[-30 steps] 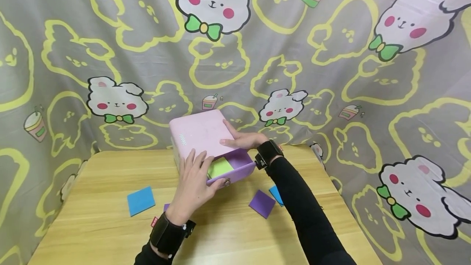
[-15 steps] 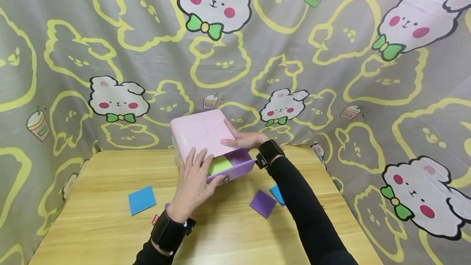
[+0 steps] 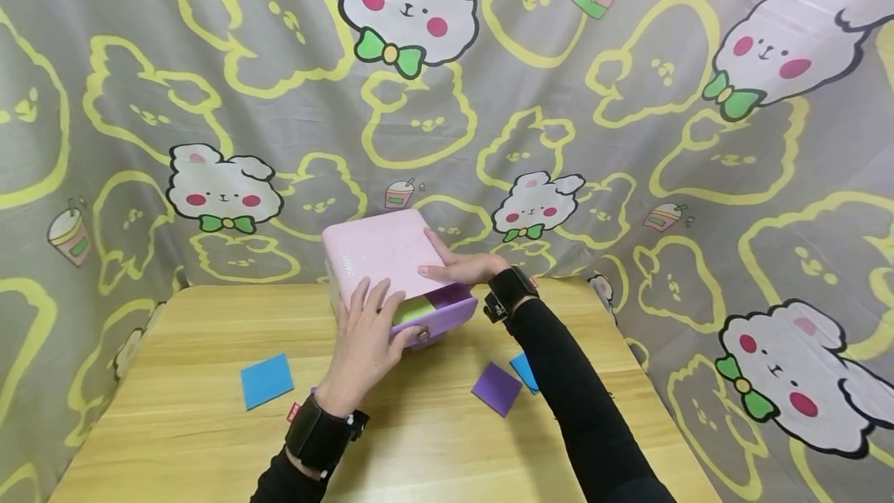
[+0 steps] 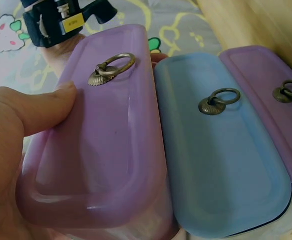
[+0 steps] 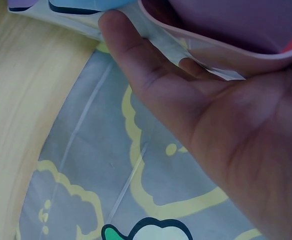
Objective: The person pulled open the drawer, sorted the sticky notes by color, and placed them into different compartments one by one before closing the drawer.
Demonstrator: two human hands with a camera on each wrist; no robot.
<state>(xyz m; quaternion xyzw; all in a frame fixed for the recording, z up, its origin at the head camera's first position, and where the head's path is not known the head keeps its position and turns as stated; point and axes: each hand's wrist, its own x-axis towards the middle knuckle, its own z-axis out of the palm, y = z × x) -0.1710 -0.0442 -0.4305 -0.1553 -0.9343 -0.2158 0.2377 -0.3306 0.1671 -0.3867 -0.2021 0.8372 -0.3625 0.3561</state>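
Cartoon-print curtain [image 3: 412, 150] hangs behind the wooden table [image 3: 188, 324]; at the far side stands a pink-topped cabinet [image 3: 380, 251], left hand [image 3: 365, 348] spread, thumb against its partly open purple drawer [image 3: 447, 318], right hand [image 3: 466, 267] extended along its right side

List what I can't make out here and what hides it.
Head view: how far the green item in the top drawer extends under the pink box top.
Head view: the rest of the left purple piece, behind the left hand.
Head view: the rest of the rightmost blue piece, behind the right sleeve.
Left wrist view: the rest of the far-right purple drawer, cut off by the picture's edge.
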